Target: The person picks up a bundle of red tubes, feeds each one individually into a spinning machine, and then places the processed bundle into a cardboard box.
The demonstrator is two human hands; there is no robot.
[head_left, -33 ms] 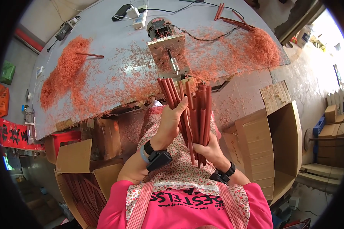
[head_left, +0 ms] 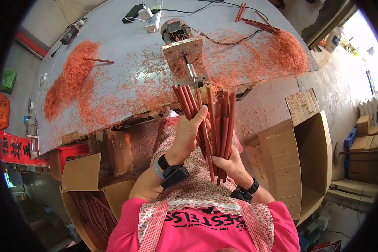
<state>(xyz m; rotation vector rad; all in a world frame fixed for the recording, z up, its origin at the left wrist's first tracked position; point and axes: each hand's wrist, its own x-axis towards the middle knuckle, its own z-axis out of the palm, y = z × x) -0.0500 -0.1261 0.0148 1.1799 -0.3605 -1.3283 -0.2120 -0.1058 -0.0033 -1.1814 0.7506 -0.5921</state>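
My left hand [head_left: 186, 135] is closed round several reddish-brown rods [head_left: 186, 101], its thumb pressed along them. They lean up and to the left. Lower down on the right, my right hand [head_left: 233, 166] grips a second bundle of similar rods [head_left: 224, 130] near its bottom end, with uneven tops. The two bundles meet low down and spread apart at the top. Both are held over my flowered apron, just in front of the table edge. Beyond them stands a small motor [head_left: 175, 31] on a metal plate, with a silver spindle tip [head_left: 191, 72] pointing toward me.
Orange curly shavings cover much of the grey table [head_left: 126, 42], with heaps at left [head_left: 73, 71] and right [head_left: 290, 54]. A loose rod [head_left: 98, 61] sticks from the left heap. An open carton of rods [head_left: 90, 210] stands at lower left; another open carton [head_left: 281, 164] is at right.
The right-hand rods have shifted slightly, and their tops stand a little farther apart. Both hands stay almost in place.
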